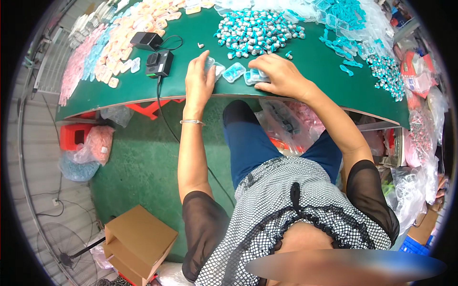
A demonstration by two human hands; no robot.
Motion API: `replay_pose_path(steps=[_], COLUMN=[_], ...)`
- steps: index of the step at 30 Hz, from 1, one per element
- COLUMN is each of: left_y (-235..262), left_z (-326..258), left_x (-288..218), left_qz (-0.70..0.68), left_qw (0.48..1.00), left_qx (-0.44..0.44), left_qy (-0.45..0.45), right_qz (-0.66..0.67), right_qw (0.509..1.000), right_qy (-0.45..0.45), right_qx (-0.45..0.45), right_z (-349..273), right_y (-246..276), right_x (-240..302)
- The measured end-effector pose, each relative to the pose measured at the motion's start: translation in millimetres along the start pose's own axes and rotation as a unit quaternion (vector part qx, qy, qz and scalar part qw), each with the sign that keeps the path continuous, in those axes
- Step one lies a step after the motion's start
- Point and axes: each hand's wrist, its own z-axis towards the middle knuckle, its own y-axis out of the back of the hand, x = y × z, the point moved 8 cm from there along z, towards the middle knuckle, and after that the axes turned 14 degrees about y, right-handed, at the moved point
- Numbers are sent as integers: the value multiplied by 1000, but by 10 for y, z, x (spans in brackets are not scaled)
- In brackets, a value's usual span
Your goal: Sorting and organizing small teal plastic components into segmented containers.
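My left hand [198, 81] is at the front of the green table, its thumb and fingers around small clear plastic cases [218, 70]. Between my hands lies another clear plastic case [234, 72] with teal pieces inside. My right hand [281, 75] curls its fingers and thumb around the sides of clear cases [254, 77] with teal contents; the palm partly hides them. Beyond the hands is a large heap of small grey-and-teal capped parts [257, 32]. A single small pale piece [200, 45] lies beyond my left fingertips.
Left of my hands stand a black speaker-like box [159, 63] with a cable and another black box [146, 41]. Peach cases [117, 52] spread along the far left. Teal strips [350, 47] and small beads [385, 76] lie at right. An open cardboard box [138, 240] stands on the floor.
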Motion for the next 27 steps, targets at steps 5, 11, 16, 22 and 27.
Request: replay_pose_path(steps=[5,11,16,22,27], left_y=[-85,-18,-10,-77,-373], left_z=[-29,-73,12,-24,-123], left_x=[-48,-161,-114,-274,-651], left_qz=[49,50,108,-80,89], left_qw=[999,992,993,996,993], left_qx=[15,85,52,9,67], left_qy=[-5,-73,10,26,-32], right_qz=[4,-16,-14,21,41], right_qw=[994,988,986,986,983], right_qy=[-49,-114,-144,-162,-176], right_qx=[100,103,86,23,-23], right_z=[84,-57,-182,-341,-510], right_y=[-129,-23,75,147,281], right_x=[-109,-209,-251,-256,-256])
